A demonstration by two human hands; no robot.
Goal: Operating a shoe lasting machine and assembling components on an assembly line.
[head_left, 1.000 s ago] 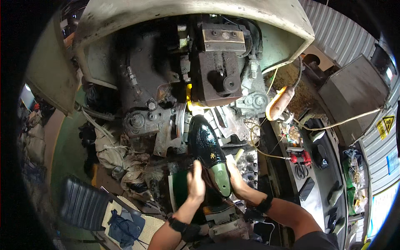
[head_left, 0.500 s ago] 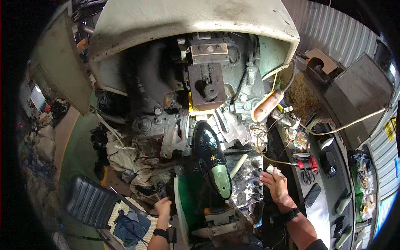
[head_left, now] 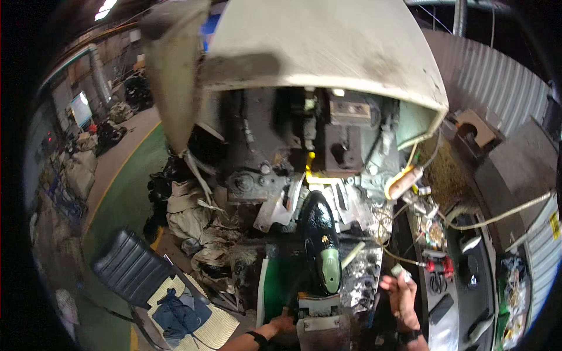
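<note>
A glossy black shoe upper point(head_left: 319, 225) stretched over a pale green last point(head_left: 331, 272) sits in the middle of the machine, toe toward the metal wiper plates point(head_left: 275, 215). Below and left of it, my left hand point(head_left: 282, 324) reaches low beside the front support point(head_left: 321, 324). Its fingers are dim and blurred, so their grip is unclear. Off to the right of the shoe, my right hand point(head_left: 402, 298) is raised with bent fingers. A small whitish piece point(head_left: 400, 272) shows at its fingertips and appears to be held; its kind cannot be made out.
A large cream hood point(head_left: 328, 47) overhangs the machine. At right stands a bench point(head_left: 448, 333) with a red tool point(head_left: 439, 266) and a dark block point(head_left: 442, 308). A lamp point(head_left: 404, 182) hangs from a cord. Cloth lies on a black chair point(head_left: 132, 266) at left.
My left hand has moved right and lower, toward the machine's front support. The whole view has shifted, with the machine now lower and further right. My right hand stays beside the bench.
</note>
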